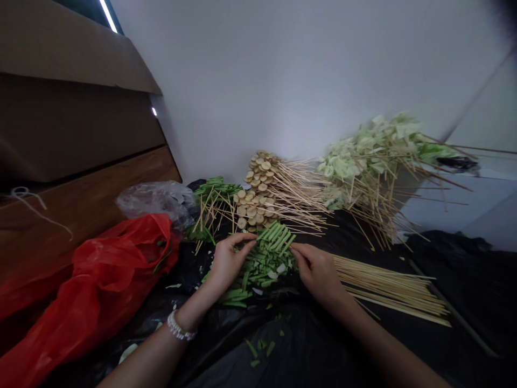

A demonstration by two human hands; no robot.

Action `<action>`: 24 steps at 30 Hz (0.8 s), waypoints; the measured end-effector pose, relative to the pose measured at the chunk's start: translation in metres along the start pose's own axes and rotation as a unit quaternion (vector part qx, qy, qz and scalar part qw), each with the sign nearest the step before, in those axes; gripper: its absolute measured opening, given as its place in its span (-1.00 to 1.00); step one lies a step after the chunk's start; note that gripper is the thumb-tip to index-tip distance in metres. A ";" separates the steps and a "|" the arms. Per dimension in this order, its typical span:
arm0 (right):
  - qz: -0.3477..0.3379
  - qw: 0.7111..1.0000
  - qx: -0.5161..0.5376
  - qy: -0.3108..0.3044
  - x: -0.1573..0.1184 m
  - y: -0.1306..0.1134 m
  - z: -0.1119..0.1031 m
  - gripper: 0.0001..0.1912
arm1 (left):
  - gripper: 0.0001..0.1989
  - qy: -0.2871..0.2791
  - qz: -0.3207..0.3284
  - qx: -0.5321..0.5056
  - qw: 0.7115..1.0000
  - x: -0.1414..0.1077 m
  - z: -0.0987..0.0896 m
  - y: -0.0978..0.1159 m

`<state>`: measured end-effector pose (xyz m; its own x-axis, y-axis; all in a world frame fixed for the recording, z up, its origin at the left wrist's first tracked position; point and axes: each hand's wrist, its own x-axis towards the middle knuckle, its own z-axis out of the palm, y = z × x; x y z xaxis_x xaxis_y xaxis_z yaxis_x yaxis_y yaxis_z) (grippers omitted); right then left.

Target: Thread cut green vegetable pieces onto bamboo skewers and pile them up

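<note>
Pinching green stems [278,236] w/ L hand [228,257] & R hand [320,269], apart @ opp. ends of row; skewered tan slices [255,209] nr far edge of black plastic [315,345].

The bag [100,280] is showing red, the sheet [307,339] black. The stalks [277,235] are showing green, the skewers [388,288] tan.

White bracelet [180,326] rings left wrist [199,304]

Small, pale, bead-like pieces sit close together in a chunky band just behind the person's left hand [225,265]. Both forearms [383,334] are bare, as are the right hand [320,270] and its wrist.
</note>
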<state>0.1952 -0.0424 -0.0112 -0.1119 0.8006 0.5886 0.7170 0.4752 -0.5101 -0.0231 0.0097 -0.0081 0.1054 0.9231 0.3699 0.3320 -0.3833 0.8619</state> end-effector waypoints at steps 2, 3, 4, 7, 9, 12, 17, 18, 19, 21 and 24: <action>-0.008 1.000 0.000 -0.011 -0.001 -0.001 0.001 -0.75 | -0.81 0.023 -0.088 -0.122 0.988 0.004 -0.001 0.000; -0.012 1.000 -0.002 -0.019 -0.001 -0.001 0.001 -0.75 | -0.78 0.031 -0.128 -0.184 0.974 0.005 -0.001 0.001; -0.014 1.000 -0.003 -0.026 -0.002 -0.002 0.002 -0.75 | -0.75 0.039 -0.163 -0.241 0.956 0.006 -0.001 0.002; -0.018 0.999 0.000 -0.043 -0.003 -0.004 0.003 -0.75 | -0.67 0.054 -0.237 -0.362 0.900 0.007 -0.001 0.005; -0.019 0.998 0.002 -0.053 -0.003 -0.006 0.003 -0.75 | -0.64 0.050 -0.260 -0.397 0.879 0.006 -0.001 0.007; -0.021 0.998 0.000 -0.064 -0.004 -0.006 0.004 -0.75 | -0.65 0.041 -0.274 -0.421 0.864 0.006 -0.001 0.008; -0.018 0.998 -0.001 -0.067 -0.006 -0.006 0.006 -0.76 | -0.71 0.038 -0.285 -0.434 0.854 0.006 0.001 0.010; -0.017 0.998 0.001 -0.068 -0.006 -0.006 0.006 -0.76 | -0.72 0.035 -0.286 -0.435 0.853 0.005 0.001 0.010; -0.017 0.997 0.002 -0.069 -0.006 -0.006 0.006 -0.76 | -0.73 0.030 -0.286 -0.437 0.852 0.005 0.002 0.010; -0.016 0.997 0.003 -0.070 -0.006 -0.006 0.006 -0.76 | -0.74 0.022 -0.286 -0.440 0.851 0.004 0.002 0.010; -0.015 0.997 0.005 -0.073 -0.006 -0.006 0.006 -0.76 | -0.74 0.018 -0.289 -0.442 0.849 0.003 0.002 0.009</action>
<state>0.1877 -0.0473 -0.0156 -0.2321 0.8302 0.5068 0.7047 0.5027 -0.5008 -0.0178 0.0089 0.0003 0.1300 0.9696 -0.2073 -0.5171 0.2447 0.8202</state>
